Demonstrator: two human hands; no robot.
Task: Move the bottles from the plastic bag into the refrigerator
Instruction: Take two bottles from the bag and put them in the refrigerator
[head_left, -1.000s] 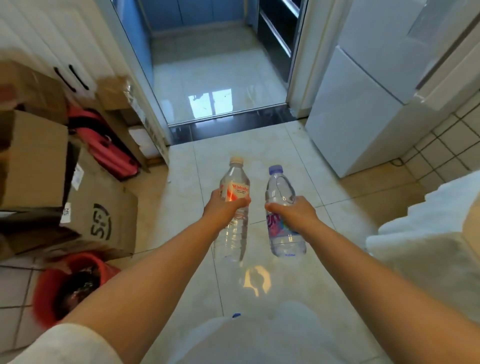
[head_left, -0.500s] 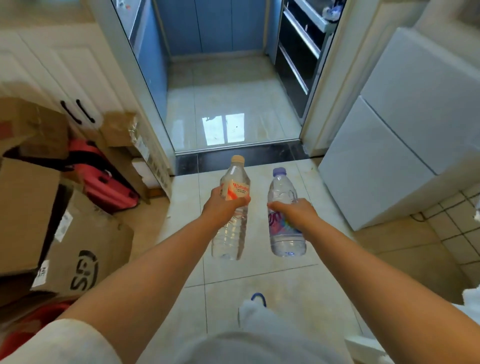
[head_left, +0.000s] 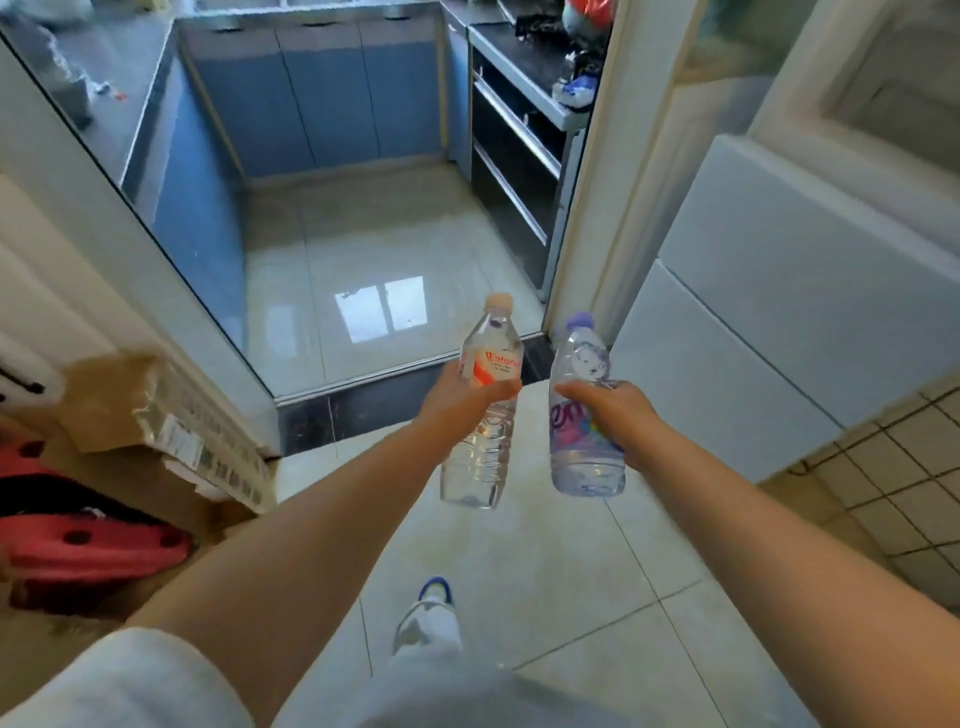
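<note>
My left hand (head_left: 457, 402) grips a clear water bottle with a red-and-white label and a beige cap (head_left: 483, 447), held upright in front of me. My right hand (head_left: 615, 415) grips a second clear bottle with a purple cap and a pink-purple label (head_left: 582, 358), close beside the first. The white refrigerator (head_left: 769, 322) stands at the right, its doors closed, a short way beyond my right hand. No plastic bag is in view.
Cardboard boxes (head_left: 156, 431) and red items (head_left: 88, 540) are piled along the left wall. Ahead, a dark threshold (head_left: 363, 395) leads into a kitchen with blue cabinets (head_left: 322, 88) and a black oven unit (head_left: 514, 156). My foot (head_left: 434, 603) is on the tiled floor.
The view has moved forward and tilted up toward the kitchen doorway; the refrigerator is nearer on the right. Both hands still hold their bottles out in front.
</note>
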